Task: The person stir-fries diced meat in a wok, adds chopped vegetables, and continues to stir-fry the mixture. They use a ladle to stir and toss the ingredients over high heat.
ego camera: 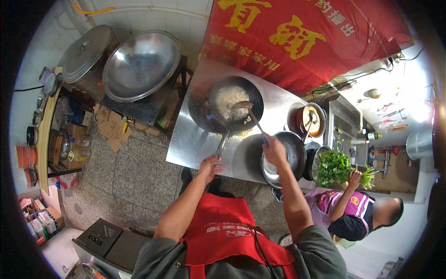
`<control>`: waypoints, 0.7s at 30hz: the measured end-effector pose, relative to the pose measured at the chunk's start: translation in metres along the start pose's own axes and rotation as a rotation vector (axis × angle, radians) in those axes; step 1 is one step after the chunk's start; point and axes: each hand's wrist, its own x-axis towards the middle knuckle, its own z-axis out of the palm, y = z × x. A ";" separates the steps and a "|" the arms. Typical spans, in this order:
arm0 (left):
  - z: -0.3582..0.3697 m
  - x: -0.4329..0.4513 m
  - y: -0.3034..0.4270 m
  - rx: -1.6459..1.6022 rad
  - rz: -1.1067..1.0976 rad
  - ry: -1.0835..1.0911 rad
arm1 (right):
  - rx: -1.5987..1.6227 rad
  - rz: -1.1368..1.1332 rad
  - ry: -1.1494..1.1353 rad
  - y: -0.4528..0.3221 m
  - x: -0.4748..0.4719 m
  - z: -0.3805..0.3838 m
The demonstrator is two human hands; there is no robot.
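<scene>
My left hand (pixel 209 170) is at the near end of the wok's metal handle (pixel 223 143), with its fingers loosely around it. My right hand (pixel 275 150) grips the handle of a cooking ladle (pixel 243 104), whose bowl rests inside the dark wok (pixel 256 96). Pale, bubbling food or liquid (pixel 228 96) fills the middle of that wok, and a few small white pieces (pixel 247 120) lie near its right side. Just beneath my right forearm stands a second wok-like pan (pixel 294 148), partly covered by my hand.
A pot of reddish-brown liquid (pixel 317 129) with a ladle stands right on the steel counter (pixel 195 153). Beside it, a co-worker (pixel 348 205) holds leafy greens (pixel 334 167). A large upturned wok or lid (pixel 143 66) and a lidded pot (pixel 87 52) stand left. A red banner (pixel 271 38) hangs behind.
</scene>
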 end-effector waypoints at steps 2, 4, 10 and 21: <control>0.000 -0.001 0.001 0.006 -0.004 0.022 | -0.068 -0.045 -0.011 -0.003 -0.020 -0.036; 0.001 0.000 0.002 0.017 -0.005 0.030 | -0.199 0.000 -0.036 -0.008 -0.037 -0.054; 0.011 0.001 0.002 0.051 -0.049 0.056 | -0.022 -0.021 0.069 0.032 0.005 0.018; -0.002 0.005 0.002 0.030 -0.046 0.088 | 1.242 0.383 -0.020 -0.038 0.033 0.076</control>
